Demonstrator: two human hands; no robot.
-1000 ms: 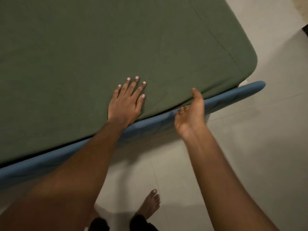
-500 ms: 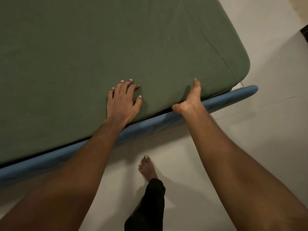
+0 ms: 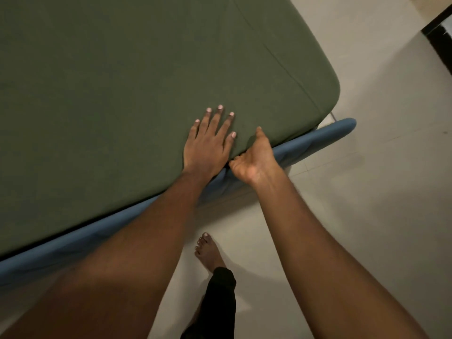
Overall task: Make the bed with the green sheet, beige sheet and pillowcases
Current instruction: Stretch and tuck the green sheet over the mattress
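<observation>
Green sheet (image 3: 122,94): matte woven cloth, dull olive, pulled flat over the mattress. It fills the view from 9 o'clock round to 1 o'clock, and its corner at 2 o'clock is rounded.
Seam (image 3: 281,62): a thin straight line in the cloth, running from 12 o'clock down toward the rounded corner.
Wrinkle: one short soft fold in the sheet, between the two hands.
Bed frame (image 3: 318,138): a padded blue fabric rail with a rounded end. It runs along the mattress edge from 8 o'clock to 2 o'clock, just below the sheet.
Floor (image 3: 379,192): pale smooth tiles with faint joint lines, covering 3 o'clock to 6 o'clock.
Left hand (image 3: 208,143): just above centre, lying palm down on the sheet near its edge. The fingers (image 3: 216,121) are straight, fanned wide and pointing to 12 o'clock. It holds nothing.
Right hand (image 3: 254,159): touching the left hand at that hand's 4 o'clock side, at the mattress edge. The thumb (image 3: 261,134) lies on top of the sheet, and the other fingers are curled tight round the sheet's edge where it meets the rail.
Foot (image 3: 208,250): bare, on the tiles at 6 o'clock, toes pointing to the bed.
Trouser leg (image 3: 220,302): black cloth, directly below the foot.
Dark object (image 3: 440,33): black and hard-edged, cut off by the frame's corner at 1 o'clock. I cannot tell what it is.
</observation>
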